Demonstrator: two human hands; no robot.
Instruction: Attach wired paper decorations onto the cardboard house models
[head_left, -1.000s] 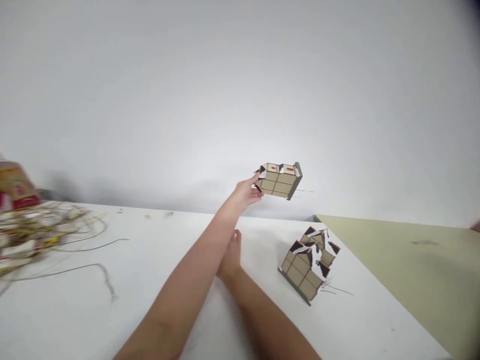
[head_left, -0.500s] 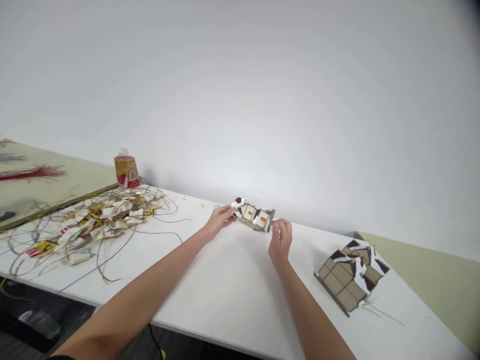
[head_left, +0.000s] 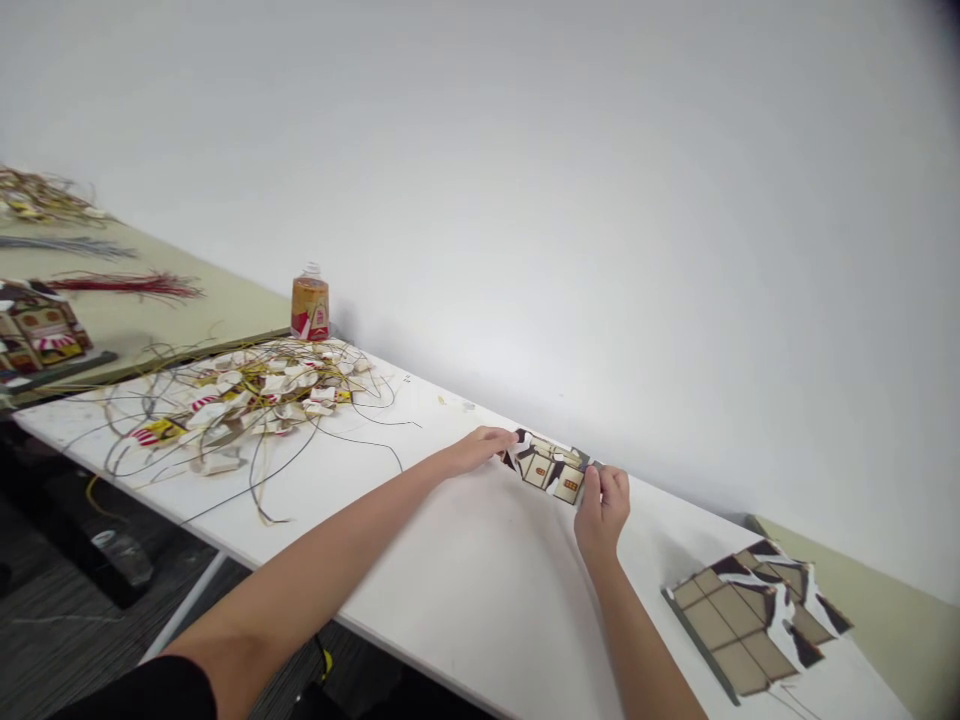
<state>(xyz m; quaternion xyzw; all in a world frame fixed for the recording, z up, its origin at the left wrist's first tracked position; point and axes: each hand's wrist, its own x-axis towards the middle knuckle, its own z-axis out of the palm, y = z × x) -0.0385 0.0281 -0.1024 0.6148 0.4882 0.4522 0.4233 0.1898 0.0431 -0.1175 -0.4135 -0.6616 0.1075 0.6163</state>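
Between my two hands is a small model house (head_left: 541, 468) with cream walls, orange windows and white patches on a dark roof; it lies on its side at the back of the white table (head_left: 465, 560). My left hand (head_left: 484, 450) grips its roof end, fingers closed on the edge. At the base end, my right hand (head_left: 606, 500) pinches the house between thumb and curled fingers. A second model house (head_left: 742, 625), tan-walled with a dark, white-patched roof, rests on its side to the right, thin wires sticking out beneath it.
Tangled wires with white tags and striped pieces (head_left: 262, 395) spread over the table's left. A bottle with an orange and red label (head_left: 310, 305) stands behind them. Farther left are red wires (head_left: 135, 285), grey wires (head_left: 67, 246) and another model house (head_left: 45, 325). A white wall (head_left: 525, 200) borders the back.
The view has swung left, bringing a model house at the far left into sight. The held house has turned slightly, and my right hand now grips farther over its base end.
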